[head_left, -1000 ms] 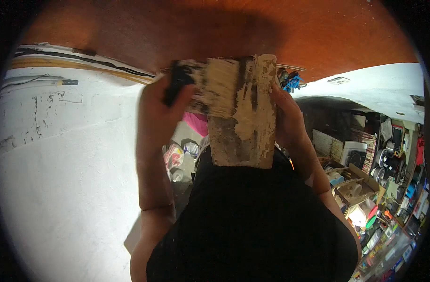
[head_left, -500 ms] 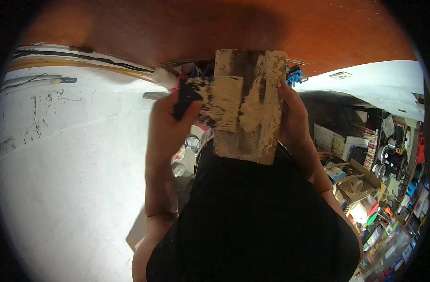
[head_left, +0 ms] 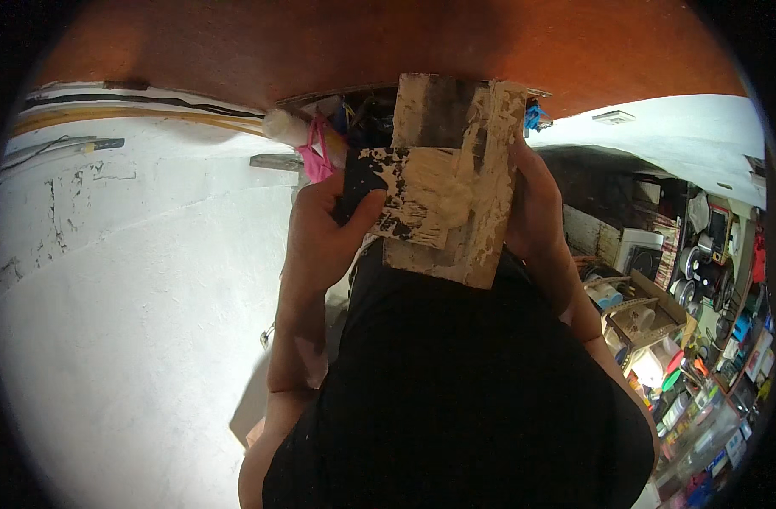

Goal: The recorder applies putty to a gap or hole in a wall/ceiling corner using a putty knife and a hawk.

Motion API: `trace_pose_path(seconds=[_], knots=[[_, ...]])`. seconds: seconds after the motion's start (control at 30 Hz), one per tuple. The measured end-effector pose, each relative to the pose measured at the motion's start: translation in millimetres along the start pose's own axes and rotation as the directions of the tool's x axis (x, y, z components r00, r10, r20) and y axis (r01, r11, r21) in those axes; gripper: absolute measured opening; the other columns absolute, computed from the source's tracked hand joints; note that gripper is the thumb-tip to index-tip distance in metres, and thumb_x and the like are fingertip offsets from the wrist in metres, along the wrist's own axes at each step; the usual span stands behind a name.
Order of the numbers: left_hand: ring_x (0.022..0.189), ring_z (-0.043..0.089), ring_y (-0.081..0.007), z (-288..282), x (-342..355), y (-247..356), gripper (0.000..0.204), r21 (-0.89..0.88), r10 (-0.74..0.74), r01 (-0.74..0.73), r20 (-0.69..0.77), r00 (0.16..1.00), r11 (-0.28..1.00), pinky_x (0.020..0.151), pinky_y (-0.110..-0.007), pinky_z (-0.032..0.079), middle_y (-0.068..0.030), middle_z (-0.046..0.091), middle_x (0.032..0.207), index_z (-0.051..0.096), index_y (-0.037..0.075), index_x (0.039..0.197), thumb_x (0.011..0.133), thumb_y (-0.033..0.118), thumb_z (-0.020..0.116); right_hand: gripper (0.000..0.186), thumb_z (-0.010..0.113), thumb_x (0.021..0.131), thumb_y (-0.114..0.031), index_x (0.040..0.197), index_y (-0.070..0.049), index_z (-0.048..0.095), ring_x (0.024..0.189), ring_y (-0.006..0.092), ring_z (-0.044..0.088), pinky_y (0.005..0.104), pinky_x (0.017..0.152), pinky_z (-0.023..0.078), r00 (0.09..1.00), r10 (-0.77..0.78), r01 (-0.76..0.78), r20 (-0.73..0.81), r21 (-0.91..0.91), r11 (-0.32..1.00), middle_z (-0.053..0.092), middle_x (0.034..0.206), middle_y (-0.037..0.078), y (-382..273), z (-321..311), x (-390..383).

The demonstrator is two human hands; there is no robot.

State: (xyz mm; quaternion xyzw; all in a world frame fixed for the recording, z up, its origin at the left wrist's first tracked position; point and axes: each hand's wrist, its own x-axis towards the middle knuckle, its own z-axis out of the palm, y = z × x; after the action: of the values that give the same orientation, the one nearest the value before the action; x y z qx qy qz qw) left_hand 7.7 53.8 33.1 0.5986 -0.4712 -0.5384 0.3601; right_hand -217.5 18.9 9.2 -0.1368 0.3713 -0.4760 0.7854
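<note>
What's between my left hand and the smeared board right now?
A flat black spreader coated in beige paste: the left hand grips one end, the other overlaps the board, in the head view.

No words, numbers or signs can be read on the paste-smeared board [head_left: 500, 174] or the dark spreader [head_left: 405, 199]. Among the crowded items [head_left: 680, 407] at the right, any print is too small and blurred to make out.

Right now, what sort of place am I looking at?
Probably a cluttered indoor room, perhaps a home workshop or storeroom: there's a marked white wall, a dense jumble of assorted items on the right, and a board smeared with beige, putty-like paste.
</note>
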Motion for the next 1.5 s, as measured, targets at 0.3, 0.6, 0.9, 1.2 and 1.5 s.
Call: trace_pose_path(seconds=[0.3,0.6,0.9,1.2,1.5], knots=[[0.074,0.056,-0.0049,-13.0,2.6,-6.4,0.017,-0.175,-0.029,0.036,0.043,0.999,0.984,0.067,-0.021,0.045,-0.0005,0.066,0.082,0.065,-0.003,0.096,0.087,0.011,0.066,0.043,0.042,0.099,-0.033,0.126,0.001,0.045,0.103,0.0232,0.06,0.0377,0.088,0.05,0.999,-0.036,0.036,-0.003,-0.045,0.998,0.058,0.115,0.015,0.7,-1.6,-4.0],[0.064,0.054,-0.0063,-12.5,-7.4,38.9,0.012,0.047,0.099,-0.096,-0.09,0.991,0.994,0.058,-0.023,0.042,-0.0023,0.064,0.07,0.064,-0.002,0.091,0.086,0.008,0.064,0.044,0.037,0.1,-0.032,0.128,0.002,0.044,0.103,0.0227,0.06,0.0379,0.087,0.051,1.0,-0.019,0.02,0.012,-0.087,0.996,0.058,0.117,0.015,3.9,0.4,-6.0],[0.048,0.054,-0.0127,22.7,-12.2,69.7,0.011,0.349,0.271,-0.255,0.002,0.963,0.902,0.046,-0.028,0.037,-0.0109,0.058,0.057,0.06,-0.002,0.078,0.084,0.007,0.063,0.039,0.046,0.098,-0.033,0.118,0.0,0.051,0.094,0.0187,0.061,0.032,0.084,0.05,0.995,-0.086,0.084,-0.04,-0.048,0.995,0.062,0.106,0.011,7.3,11.1,-16.5],[0.045,0.054,-0.0162,30.4,-14.7,66.2,0.013,0.369,0.258,-0.245,0.013,0.966,0.896,0.045,-0.029,0.037,-0.0126,0.057,0.056,0.058,-0.002,0.074,0.083,0.007,0.063,0.042,0.039,0.1,-0.033,0.12,0.002,0.05,0.089,0.0209,0.066,0.0317,0.078,0.056,0.983,-0.157,0.143,-0.098,-0.137,0.98,0.063,0.105,0.015,13.1,12.9,-18.0],[0.048,0.055,-0.0147,38.3,-17.2,71.2,0.011,0.339,0.241,-0.229,0.008,0.971,0.912,0.046,-0.028,0.038,-0.0132,0.059,0.058,0.059,-0.002,0.077,0.084,0.007,0.062,0.04,0.039,0.099,-0.033,0.118,0.001,0.051,0.087,0.0187,0.066,0.0299,0.075,0.055,0.982,-0.163,0.149,-0.099,-0.138,0.979,0.064,0.102,0.014,10.1,19.3,-21.7]])
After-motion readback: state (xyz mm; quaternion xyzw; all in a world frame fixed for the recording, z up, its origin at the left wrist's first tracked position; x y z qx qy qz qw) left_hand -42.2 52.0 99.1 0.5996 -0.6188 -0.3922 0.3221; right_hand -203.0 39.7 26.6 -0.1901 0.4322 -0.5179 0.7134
